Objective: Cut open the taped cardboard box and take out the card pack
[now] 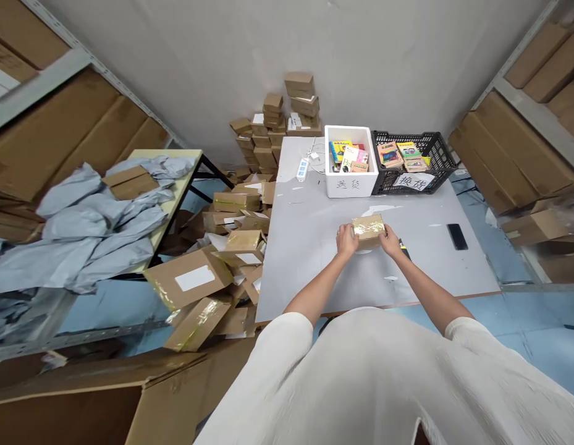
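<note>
Both hands, left hand (346, 240) and right hand (389, 241), clasp a glossy, seemingly taped cardboard box (368, 228).

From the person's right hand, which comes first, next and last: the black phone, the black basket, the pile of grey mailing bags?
Measured from the right hand, which grips the small taped box:
1. Black phone, just to its right on the table.
2. Black basket, farther back on the table, beside the white foam box.
3. Grey mailing bags, far off to the left on the other table.

White short-sleeved top

The loose, finely crinkled fabric ends in short sleeves above the elbows; both forearms are bare.
</note>
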`<state>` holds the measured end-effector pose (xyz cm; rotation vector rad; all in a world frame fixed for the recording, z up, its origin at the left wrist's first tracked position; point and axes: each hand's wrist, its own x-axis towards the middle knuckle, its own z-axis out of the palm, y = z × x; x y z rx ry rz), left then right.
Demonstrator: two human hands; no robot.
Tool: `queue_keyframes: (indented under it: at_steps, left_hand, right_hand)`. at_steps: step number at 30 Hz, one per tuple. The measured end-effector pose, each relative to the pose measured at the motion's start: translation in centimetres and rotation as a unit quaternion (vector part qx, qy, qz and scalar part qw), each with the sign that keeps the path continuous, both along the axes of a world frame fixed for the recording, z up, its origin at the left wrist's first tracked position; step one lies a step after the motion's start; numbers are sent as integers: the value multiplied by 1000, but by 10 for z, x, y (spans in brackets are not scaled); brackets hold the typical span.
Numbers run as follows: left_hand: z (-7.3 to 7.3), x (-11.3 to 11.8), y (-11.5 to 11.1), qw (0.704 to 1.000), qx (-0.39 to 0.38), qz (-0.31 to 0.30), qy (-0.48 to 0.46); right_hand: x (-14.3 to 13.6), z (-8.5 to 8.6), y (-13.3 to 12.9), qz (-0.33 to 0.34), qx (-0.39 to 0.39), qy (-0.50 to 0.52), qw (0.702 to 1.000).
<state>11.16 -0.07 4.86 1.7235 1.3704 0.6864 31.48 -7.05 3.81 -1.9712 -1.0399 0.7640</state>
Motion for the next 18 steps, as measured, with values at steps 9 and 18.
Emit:
queue_keyframes:
  at_steps: [9,18]
  left_hand:
    - [15,-5,-13,997,51,-20,50]
    - [-18,-98,5,994,-52,89,20]
  right_hand:
    - [-36,-6,11,109,57,49,991]
    - [-51,-37,10,81,-72,84,991]
